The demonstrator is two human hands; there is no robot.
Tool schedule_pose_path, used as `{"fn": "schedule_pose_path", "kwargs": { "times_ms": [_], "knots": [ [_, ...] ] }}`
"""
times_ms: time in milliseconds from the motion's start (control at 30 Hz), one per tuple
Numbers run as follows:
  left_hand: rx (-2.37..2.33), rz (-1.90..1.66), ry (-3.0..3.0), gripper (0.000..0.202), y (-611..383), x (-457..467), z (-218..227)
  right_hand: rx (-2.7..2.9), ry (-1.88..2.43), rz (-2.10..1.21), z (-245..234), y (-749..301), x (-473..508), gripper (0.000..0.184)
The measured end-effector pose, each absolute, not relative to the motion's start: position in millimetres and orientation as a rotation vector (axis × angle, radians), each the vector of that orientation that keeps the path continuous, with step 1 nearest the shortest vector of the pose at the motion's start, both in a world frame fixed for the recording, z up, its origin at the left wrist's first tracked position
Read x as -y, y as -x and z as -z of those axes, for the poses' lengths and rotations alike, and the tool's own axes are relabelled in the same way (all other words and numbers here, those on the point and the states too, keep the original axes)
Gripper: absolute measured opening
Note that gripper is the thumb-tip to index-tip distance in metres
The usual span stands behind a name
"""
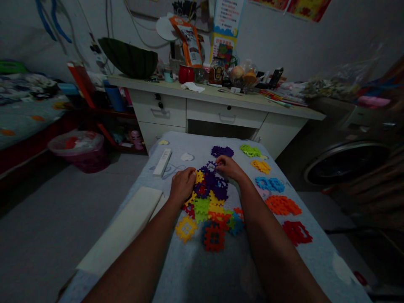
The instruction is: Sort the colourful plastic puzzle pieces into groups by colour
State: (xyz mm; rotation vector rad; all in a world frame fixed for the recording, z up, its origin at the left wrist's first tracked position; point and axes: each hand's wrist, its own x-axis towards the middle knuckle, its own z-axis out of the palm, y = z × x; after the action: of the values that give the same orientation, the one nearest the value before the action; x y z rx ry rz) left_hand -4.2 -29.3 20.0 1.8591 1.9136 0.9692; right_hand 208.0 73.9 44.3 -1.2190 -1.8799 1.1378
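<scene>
A mixed heap of gear-edged plastic building tiles (202, 205) lies in the middle of the cloth-covered table, with purple ones toward its far side. My right hand (229, 167) pinches a purple tile (211, 166) at the far end of this heap. On the heap's left edge, my left hand (183, 185) has its fingers curled together beside a yellow tile (199, 176); whether anything is between the fingertips is hidden. Nearer to me are a loose yellow tile (186, 229) and an orange tile (214, 237).
Sorted tile piles run along the table: purple (222, 151), green (250, 150), yellow (261, 166), blue (269, 184), orange (283, 205) and red (297, 232). At left lie a narrow white box (162, 163) and a long pale board (123, 229). A cluttered desk (221, 96) stands behind.
</scene>
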Motion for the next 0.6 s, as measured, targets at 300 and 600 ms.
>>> {"fn": "schedule_pose_path", "kwargs": {
  "times_ms": [300,600],
  "knots": [
    [-1.888,-1.026,-1.812,0.039,3.0,30.2,-20.3,1.442,1.277,-0.975,-36.3,-232.1,-91.4,0.021],
    [-1.857,-1.069,-1.779,0.038,3.6,29.0,-17.2,1.282,1.311,-0.945,-22.9,-232.7,-101.2,0.023]
  ]
}}
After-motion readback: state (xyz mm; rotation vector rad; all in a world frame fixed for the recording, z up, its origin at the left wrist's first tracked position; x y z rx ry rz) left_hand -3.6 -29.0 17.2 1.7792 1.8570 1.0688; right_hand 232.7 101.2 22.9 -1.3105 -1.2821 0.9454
